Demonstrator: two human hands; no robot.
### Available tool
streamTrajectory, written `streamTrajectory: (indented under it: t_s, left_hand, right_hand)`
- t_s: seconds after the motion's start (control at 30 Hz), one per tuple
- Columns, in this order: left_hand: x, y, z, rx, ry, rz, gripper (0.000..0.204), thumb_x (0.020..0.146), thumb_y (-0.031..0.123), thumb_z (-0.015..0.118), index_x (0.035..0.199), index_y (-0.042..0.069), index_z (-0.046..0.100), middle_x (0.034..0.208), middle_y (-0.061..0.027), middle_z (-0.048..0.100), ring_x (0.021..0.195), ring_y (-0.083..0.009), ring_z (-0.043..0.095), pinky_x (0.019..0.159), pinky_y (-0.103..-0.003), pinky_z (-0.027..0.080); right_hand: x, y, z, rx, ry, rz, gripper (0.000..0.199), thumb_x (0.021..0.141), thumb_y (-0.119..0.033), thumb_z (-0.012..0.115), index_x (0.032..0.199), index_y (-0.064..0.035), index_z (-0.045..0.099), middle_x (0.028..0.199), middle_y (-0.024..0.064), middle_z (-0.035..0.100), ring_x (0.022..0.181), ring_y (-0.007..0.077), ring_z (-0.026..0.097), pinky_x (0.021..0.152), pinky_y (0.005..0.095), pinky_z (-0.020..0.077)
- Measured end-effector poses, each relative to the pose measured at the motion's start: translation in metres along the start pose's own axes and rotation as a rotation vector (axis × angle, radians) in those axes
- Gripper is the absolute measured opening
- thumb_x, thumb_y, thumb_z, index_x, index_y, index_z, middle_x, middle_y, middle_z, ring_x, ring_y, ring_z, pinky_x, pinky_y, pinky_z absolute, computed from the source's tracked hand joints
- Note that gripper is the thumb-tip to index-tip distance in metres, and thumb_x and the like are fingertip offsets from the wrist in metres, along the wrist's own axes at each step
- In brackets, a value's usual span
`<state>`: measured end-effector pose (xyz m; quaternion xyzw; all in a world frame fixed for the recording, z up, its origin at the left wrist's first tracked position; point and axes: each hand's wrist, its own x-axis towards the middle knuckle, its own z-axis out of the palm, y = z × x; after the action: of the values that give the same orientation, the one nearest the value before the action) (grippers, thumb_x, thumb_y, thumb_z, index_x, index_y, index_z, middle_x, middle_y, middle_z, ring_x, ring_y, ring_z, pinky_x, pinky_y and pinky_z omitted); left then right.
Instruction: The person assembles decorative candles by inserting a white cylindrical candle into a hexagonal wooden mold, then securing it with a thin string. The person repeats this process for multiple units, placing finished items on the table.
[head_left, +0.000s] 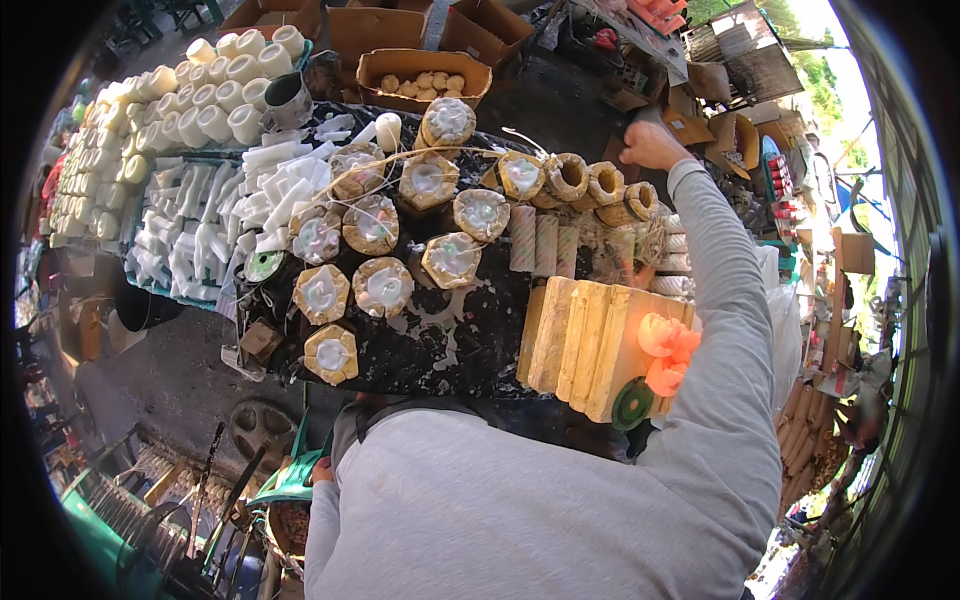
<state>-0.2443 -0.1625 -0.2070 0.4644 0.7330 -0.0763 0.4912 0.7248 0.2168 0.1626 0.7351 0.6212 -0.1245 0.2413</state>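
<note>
My right hand (652, 146) reaches past the far right corner of the black table (470, 350); its fingers are curled in, and whatever they hold, if anything, is hidden. Close by stand hollow hexagonal moulds (604, 184) of yellowish material. My left hand (322, 470) is low at my left side by a green plastic chair (290, 482), with its fingers mostly hidden. Several similar moulds (384, 287) filled with whitish wax stand across the table, some with wicks. Patterned candles (545, 245) lie to the right of them.
Yellow slabs (590, 340) stand at the table's right front, with orange flower-shaped pieces (665, 350) and a green spool (632, 403). White candle pieces (190, 225) fill a tray at left; white cylindrical candles (215, 120) stand behind. A cardboard box (425, 66) holds round pale pieces.
</note>
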Motion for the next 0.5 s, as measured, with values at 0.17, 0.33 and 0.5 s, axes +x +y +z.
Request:
streamTrajectory:
  t_s: [0.17,0.33,0.5]
  left_hand:
    - [0.022,0.005,0.000,-0.112,-0.024,-0.067,0.037,0.086,0.025,0.080,0.113,0.000,0.079,0.107,-0.0177,0.081,0.099,-0.0265,0.078,0.090,-0.038,0.060]
    - [0.031,0.013,-0.005,-0.108,0.085,-0.006,0.046,0.090,0.035,0.083,0.115,-0.003,0.076,0.106,-0.0195,0.080,0.095,-0.0281,0.078,0.088,-0.040,0.061]
    - [0.002,0.010,-0.009,-0.225,0.175,0.000,0.047,0.093,0.036,0.082,0.116,-0.005,0.075,0.104,-0.0204,0.080,0.092,-0.0288,0.077,0.083,-0.040,0.061]
  right_hand:
    - [-0.016,-0.123,-0.045,0.223,0.180,-0.327,0.060,0.078,-0.029,0.086,0.129,-0.0045,0.067,0.110,0.0151,0.073,0.113,0.0346,0.068,0.100,0.0450,0.0532]
    - [-0.018,-0.203,0.001,-0.108,0.011,-0.401,0.101,0.065,-0.024,0.095,0.154,-0.0107,0.049,0.148,0.0206,0.052,0.131,0.0418,0.058,0.109,0.0483,0.0515]
    - [-0.003,-0.218,0.042,-0.049,0.123,-0.345,0.091,0.069,-0.018,0.089,0.152,-0.0128,0.051,0.144,0.0205,0.049,0.135,0.0423,0.053,0.114,0.0488,0.0479]
